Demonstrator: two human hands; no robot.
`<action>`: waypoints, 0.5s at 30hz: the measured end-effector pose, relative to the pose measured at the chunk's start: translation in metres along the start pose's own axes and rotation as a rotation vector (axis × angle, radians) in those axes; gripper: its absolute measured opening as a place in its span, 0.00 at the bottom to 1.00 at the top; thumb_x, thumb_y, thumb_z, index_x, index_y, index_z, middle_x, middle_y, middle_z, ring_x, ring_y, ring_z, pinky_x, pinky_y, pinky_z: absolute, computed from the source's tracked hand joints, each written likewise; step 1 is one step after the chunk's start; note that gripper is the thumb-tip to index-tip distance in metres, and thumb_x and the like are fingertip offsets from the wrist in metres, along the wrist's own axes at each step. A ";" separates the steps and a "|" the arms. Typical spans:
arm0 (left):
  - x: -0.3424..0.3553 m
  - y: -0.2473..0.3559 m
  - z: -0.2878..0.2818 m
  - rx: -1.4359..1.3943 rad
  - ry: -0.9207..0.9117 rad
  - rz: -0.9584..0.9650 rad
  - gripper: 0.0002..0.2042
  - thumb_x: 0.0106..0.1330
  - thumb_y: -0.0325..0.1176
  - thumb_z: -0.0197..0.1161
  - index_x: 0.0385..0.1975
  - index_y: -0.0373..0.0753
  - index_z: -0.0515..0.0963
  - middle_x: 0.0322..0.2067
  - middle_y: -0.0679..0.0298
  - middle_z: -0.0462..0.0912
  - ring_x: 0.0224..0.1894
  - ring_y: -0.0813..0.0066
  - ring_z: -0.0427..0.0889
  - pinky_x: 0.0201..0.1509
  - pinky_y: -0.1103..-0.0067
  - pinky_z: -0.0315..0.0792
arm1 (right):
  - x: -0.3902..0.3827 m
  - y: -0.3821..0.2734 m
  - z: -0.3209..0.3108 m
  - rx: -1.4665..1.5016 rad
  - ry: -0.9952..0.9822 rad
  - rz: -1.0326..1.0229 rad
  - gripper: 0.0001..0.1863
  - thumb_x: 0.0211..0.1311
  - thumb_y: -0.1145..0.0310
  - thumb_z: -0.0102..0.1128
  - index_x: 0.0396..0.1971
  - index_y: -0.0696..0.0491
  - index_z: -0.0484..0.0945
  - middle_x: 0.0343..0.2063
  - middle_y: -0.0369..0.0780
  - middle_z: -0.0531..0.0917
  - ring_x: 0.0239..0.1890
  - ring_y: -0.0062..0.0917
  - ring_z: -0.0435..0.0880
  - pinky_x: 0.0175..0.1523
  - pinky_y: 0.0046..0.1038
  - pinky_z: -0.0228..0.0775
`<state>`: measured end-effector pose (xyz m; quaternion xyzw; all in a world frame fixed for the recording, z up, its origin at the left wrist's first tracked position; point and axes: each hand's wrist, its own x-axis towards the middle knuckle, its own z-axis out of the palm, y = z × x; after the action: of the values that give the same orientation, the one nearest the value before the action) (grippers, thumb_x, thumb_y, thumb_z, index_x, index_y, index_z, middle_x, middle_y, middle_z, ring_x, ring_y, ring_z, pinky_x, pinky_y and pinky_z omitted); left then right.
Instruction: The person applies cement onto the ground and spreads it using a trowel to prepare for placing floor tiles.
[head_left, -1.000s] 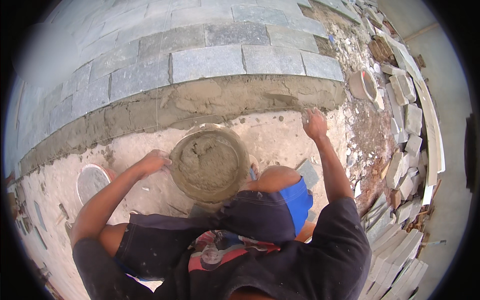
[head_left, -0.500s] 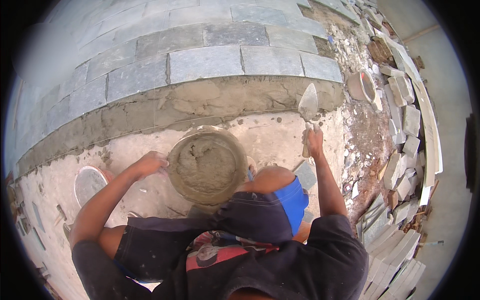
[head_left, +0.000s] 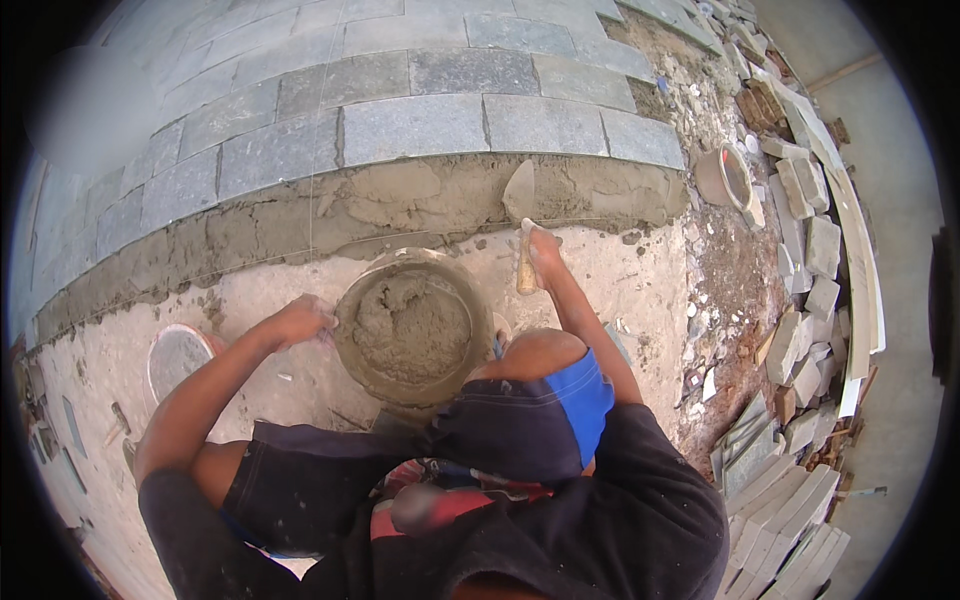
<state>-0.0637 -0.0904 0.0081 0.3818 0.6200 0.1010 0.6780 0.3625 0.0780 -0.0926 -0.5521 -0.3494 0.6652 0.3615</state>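
My right hand (head_left: 543, 253) is closed round the handle of a pointed trowel (head_left: 519, 192). The trowel's blade lies over a strip of wet grey mortar (head_left: 400, 195) that runs along the front edge of the laid stone tiles (head_left: 412, 127). Between my knees and that strip stands a round bucket (head_left: 357, 375) with thick mortar (head_left: 408, 320) inside. At its left rim, my left hand (head_left: 303, 321) is closed on the edge, thumb and fingers pinching it.
A thin string line (head_left: 420, 234) stretches along the mortar strip. A second bucket (head_left: 178, 362) sits on the floor at the left, and another bucket (head_left: 722, 177) stands at the right. Stone blocks (head_left: 822, 243) and stacked slabs (head_left: 790, 515) line the right side, beside rubble.
My right hand has carried the trowel leftward along the mortar strip, from its right end toward the middle. My left hand stays at the bucket rim.
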 end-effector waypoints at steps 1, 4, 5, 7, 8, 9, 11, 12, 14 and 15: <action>-0.001 0.003 0.002 0.001 0.012 -0.008 0.09 0.64 0.27 0.56 0.36 0.27 0.79 0.31 0.56 0.83 0.29 0.69 0.83 0.34 0.75 0.78 | 0.000 -0.003 -0.003 -0.268 -0.009 -0.184 0.17 0.67 0.52 0.52 0.38 0.52 0.71 0.23 0.38 0.76 0.18 0.27 0.74 0.22 0.31 0.70; -0.001 -0.002 0.001 -0.046 0.013 0.010 0.09 0.64 0.27 0.56 0.36 0.28 0.80 0.30 0.56 0.83 0.29 0.69 0.83 0.33 0.76 0.78 | 0.004 -0.012 -0.020 -0.875 0.005 -0.441 0.16 0.66 0.55 0.51 0.37 0.54 0.72 0.22 0.39 0.76 0.17 0.28 0.74 0.21 0.32 0.70; -0.002 -0.007 0.000 -0.075 0.010 0.018 0.09 0.64 0.28 0.57 0.35 0.28 0.80 0.30 0.56 0.83 0.29 0.69 0.84 0.33 0.76 0.77 | -0.001 -0.017 -0.023 -0.939 0.036 -0.325 0.15 0.66 0.55 0.51 0.36 0.54 0.72 0.22 0.39 0.76 0.17 0.28 0.74 0.21 0.32 0.70; -0.001 -0.009 -0.003 -0.022 0.020 0.024 0.09 0.64 0.28 0.56 0.35 0.28 0.80 0.30 0.56 0.83 0.29 0.69 0.84 0.33 0.76 0.77 | -0.010 -0.020 -0.037 -0.832 0.116 -0.220 0.15 0.66 0.56 0.51 0.35 0.54 0.73 0.21 0.38 0.75 0.17 0.27 0.74 0.21 0.32 0.70; -0.001 -0.008 -0.002 0.006 0.021 0.024 0.09 0.64 0.28 0.56 0.35 0.28 0.79 0.30 0.56 0.83 0.29 0.69 0.84 0.33 0.76 0.76 | -0.019 -0.017 -0.042 -0.656 0.159 -0.227 0.15 0.66 0.56 0.51 0.35 0.54 0.73 0.21 0.38 0.75 0.17 0.27 0.74 0.21 0.32 0.70; -0.001 -0.008 -0.001 -0.016 0.014 0.015 0.08 0.64 0.28 0.57 0.34 0.29 0.79 0.30 0.57 0.83 0.29 0.69 0.84 0.34 0.76 0.77 | -0.025 -0.013 -0.045 -0.479 0.200 -0.232 0.15 0.67 0.55 0.51 0.34 0.54 0.73 0.20 0.38 0.75 0.16 0.27 0.74 0.21 0.32 0.70; -0.006 -0.008 -0.001 -0.058 0.012 -0.009 0.07 0.65 0.28 0.57 0.33 0.30 0.78 0.29 0.58 0.82 0.28 0.69 0.83 0.35 0.75 0.77 | -0.036 -0.019 -0.024 -0.266 0.100 0.041 0.16 0.67 0.55 0.51 0.33 0.54 0.73 0.20 0.37 0.75 0.16 0.26 0.73 0.20 0.31 0.69; -0.005 -0.008 -0.002 -0.058 0.000 -0.007 0.07 0.65 0.28 0.57 0.33 0.31 0.78 0.29 0.58 0.82 0.28 0.69 0.83 0.35 0.75 0.77 | -0.044 -0.026 -0.012 -0.157 0.059 0.171 0.16 0.67 0.55 0.52 0.33 0.54 0.73 0.20 0.37 0.75 0.16 0.26 0.73 0.20 0.31 0.69; 0.000 -0.008 -0.003 -0.055 -0.028 0.002 0.07 0.65 0.28 0.57 0.32 0.31 0.78 0.29 0.59 0.82 0.28 0.70 0.83 0.34 0.75 0.77 | -0.026 0.007 -0.015 -0.206 -0.054 0.045 0.17 0.66 0.54 0.52 0.35 0.54 0.74 0.21 0.38 0.75 0.21 0.26 0.75 0.24 0.30 0.70; 0.005 -0.006 -0.004 -0.037 -0.040 0.004 0.07 0.65 0.28 0.57 0.33 0.31 0.78 0.29 0.59 0.82 0.28 0.70 0.83 0.34 0.75 0.77 | -0.016 0.020 -0.012 -0.299 -0.030 -0.035 0.18 0.66 0.53 0.52 0.35 0.55 0.74 0.23 0.40 0.77 0.23 0.28 0.77 0.27 0.32 0.71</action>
<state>-0.0679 -0.0897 0.0003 0.3725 0.6035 0.1062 0.6970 0.3744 0.0552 -0.1042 -0.5834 -0.4596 0.6075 0.2817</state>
